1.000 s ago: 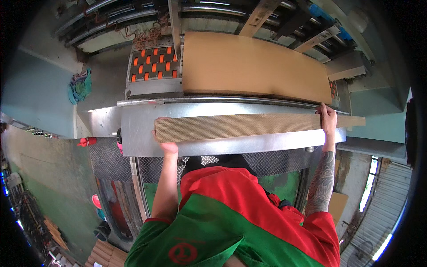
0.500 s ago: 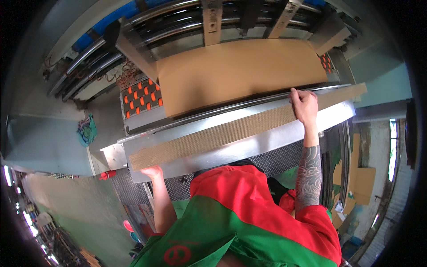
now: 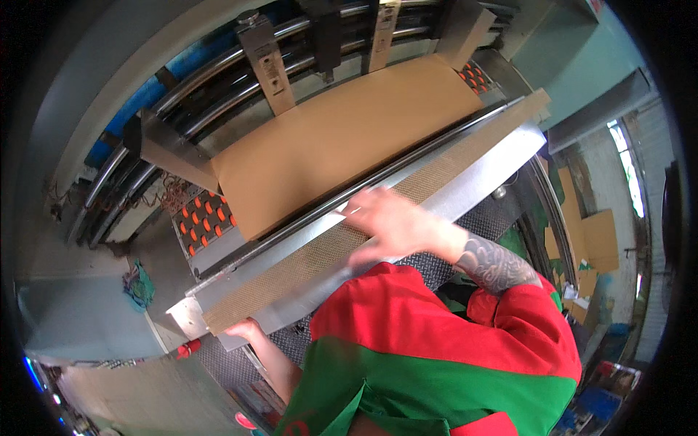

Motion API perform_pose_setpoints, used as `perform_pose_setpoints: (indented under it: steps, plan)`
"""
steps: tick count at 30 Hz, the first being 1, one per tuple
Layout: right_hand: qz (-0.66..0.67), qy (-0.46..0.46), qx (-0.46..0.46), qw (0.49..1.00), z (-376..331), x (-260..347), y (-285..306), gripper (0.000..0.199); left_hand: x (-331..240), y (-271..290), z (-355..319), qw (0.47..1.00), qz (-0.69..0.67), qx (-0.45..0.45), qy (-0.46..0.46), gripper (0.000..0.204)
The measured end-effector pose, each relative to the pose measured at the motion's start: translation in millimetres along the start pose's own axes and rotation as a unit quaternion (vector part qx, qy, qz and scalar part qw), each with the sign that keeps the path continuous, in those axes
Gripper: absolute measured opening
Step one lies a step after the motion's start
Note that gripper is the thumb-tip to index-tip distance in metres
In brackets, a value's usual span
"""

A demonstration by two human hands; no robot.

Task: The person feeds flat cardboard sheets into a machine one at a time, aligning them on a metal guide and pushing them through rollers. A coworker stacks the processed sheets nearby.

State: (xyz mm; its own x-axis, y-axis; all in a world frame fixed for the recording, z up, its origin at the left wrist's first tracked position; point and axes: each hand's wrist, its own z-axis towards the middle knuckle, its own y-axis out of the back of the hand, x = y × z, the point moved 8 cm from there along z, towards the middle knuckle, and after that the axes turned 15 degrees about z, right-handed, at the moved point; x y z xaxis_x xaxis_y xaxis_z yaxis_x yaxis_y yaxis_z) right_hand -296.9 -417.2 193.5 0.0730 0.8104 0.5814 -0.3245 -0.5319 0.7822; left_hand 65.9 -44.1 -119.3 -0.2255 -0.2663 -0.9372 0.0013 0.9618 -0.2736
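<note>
Since the earlier frame, the right hand (image 3: 396, 229) has let go of the cardboard stack's (image 3: 291, 263) right part and swung over its middle, blurred, fingers spread. That stack lies along the metal worktop (image 3: 502, 160), up to its back right corner. At the front left corner, the left hand (image 3: 243, 329) touches the stack's end; whether its partly hidden fingers grasp, I cannot tell. Beyond the back edge lies brown board (image 3: 349, 134), beside orange rollers (image 3: 195, 217).

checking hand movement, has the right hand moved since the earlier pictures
Yes, against the metal shelf, the right hand moved left, from near the shelf's right end to about its middle.
</note>
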Motion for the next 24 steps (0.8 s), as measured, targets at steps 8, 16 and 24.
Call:
perform_pose_setpoints:
  steps: [8,16,24]
  plan:
    - [-0.074,0.018,0.103,0.992,17.1,8.1,-70.5,0.065,-12.7,-9.1,-0.6,0.997,0.066,0.007,-0.048,0.067]
    - [-0.081,0.047,0.131,0.987,13.9,34.0,-24.0,0.067,-60.2,6.9,-35.8,0.986,0.048,0.075,-0.144,0.087]
    - [-0.060,0.103,0.038,0.992,18.4,116.4,90.5,0.076,-118.3,36.4,-1.3,0.961,0.133,0.107,-0.218,0.114]
